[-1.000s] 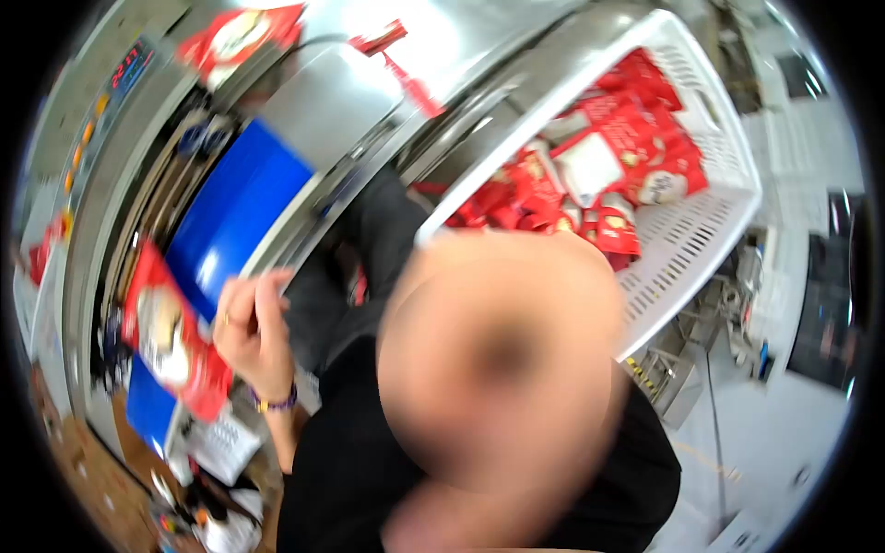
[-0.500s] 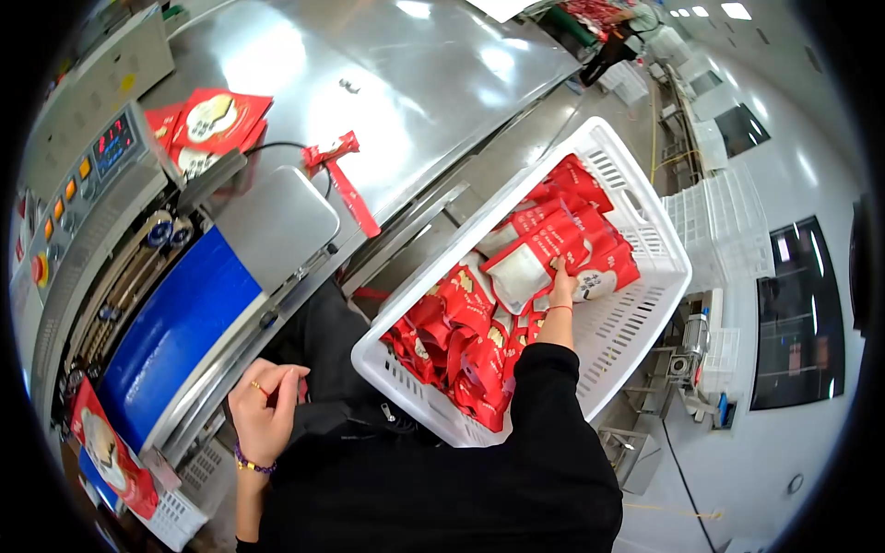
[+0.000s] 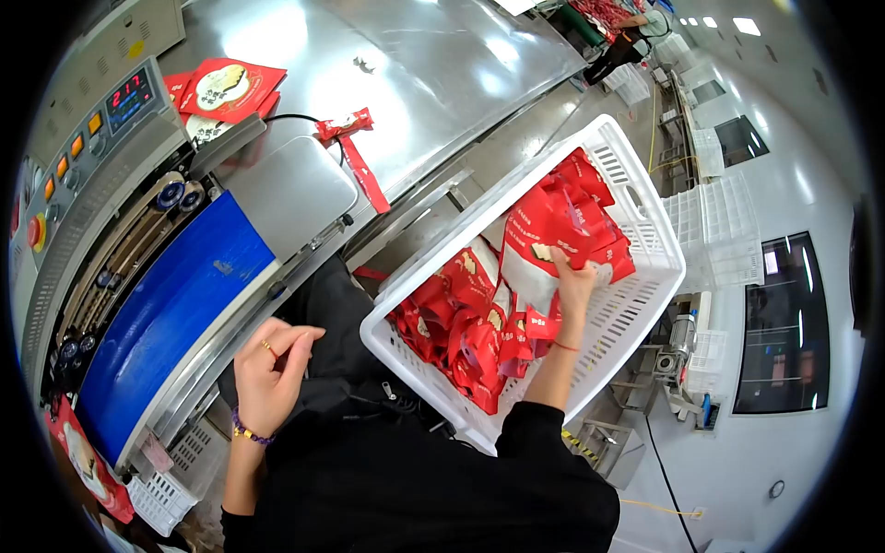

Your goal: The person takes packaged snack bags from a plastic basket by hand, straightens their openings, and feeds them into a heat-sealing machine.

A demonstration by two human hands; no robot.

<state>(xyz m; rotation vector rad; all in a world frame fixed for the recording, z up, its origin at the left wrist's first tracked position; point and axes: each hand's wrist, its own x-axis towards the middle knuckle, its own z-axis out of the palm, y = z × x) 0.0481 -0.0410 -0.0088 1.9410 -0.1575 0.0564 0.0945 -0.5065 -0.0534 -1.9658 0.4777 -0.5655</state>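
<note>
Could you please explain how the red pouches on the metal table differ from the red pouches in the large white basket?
Number: the table pouches are only a few; the basket pouches are many.
Arrangement: the table pouches overlap in a small pile; the basket pouches lie jumbled at varied angles.
Contact: no hand touches the table pouches; the right grip touches the basket pouches.
Shared: both are red with printed designs.
</note>
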